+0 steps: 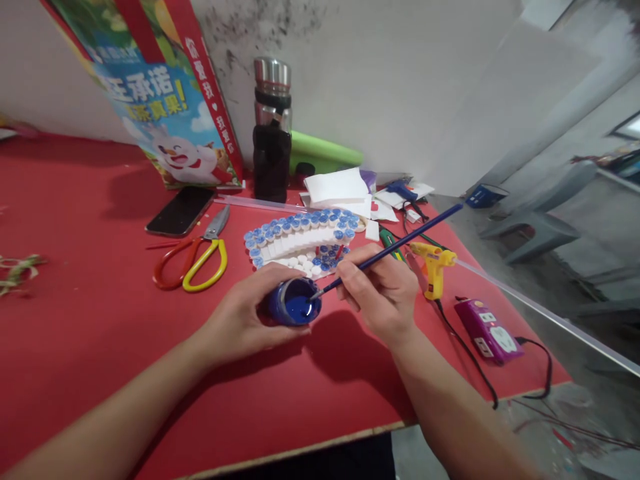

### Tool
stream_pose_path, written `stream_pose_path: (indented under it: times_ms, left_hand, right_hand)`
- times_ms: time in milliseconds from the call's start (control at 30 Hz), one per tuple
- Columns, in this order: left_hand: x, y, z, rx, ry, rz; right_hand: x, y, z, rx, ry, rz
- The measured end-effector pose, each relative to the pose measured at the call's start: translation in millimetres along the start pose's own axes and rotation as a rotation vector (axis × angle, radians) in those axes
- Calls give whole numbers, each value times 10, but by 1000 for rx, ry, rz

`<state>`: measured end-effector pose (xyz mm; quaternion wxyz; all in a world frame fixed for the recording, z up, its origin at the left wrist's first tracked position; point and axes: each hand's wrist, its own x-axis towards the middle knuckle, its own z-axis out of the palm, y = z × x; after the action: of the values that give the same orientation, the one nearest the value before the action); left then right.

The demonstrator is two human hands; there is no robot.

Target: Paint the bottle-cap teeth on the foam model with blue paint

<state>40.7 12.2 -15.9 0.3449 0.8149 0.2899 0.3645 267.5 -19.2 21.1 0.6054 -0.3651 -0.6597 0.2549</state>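
The red worktop (90,320) runs bare across its left half and along the near edge — the widest open room lies there. At the far edge stand one printed bag (165,107) and one dark flask (273,133). In the middle lies one white craft piece (303,240) studded with blue caps; one phone (181,210) and one pair of scissors (193,263) sit to its left. Towards the right edge lie one yellow glue gun (434,263) and one purple power strip (487,330), cords trailing. Near the middle, the left hand (240,317) grips one blue paint pot (294,303); the right hand (383,290) pinches one paintbrush (395,247) — tip dipped in the pot.
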Motion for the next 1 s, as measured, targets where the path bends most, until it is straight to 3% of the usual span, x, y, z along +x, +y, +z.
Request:
stream_pose_path:
  times_ms: [200, 567, 800, 1000]
  left_hand:
    - [11, -13, -12, 9, 0, 8]
    - [23, -9, 0, -8, 0, -11]
    - [1, -23, 2, -15, -7, -50]
    - [-14, -57, 19, -9, -19, -86]
  right_hand:
    - [27, 8, 13, -198, -112, -104]
    - [43, 73, 29, -243, -108, -141]
    - [28, 87, 27, -241, -107, -89]
    - [48, 68, 0, -26, 50, 83]
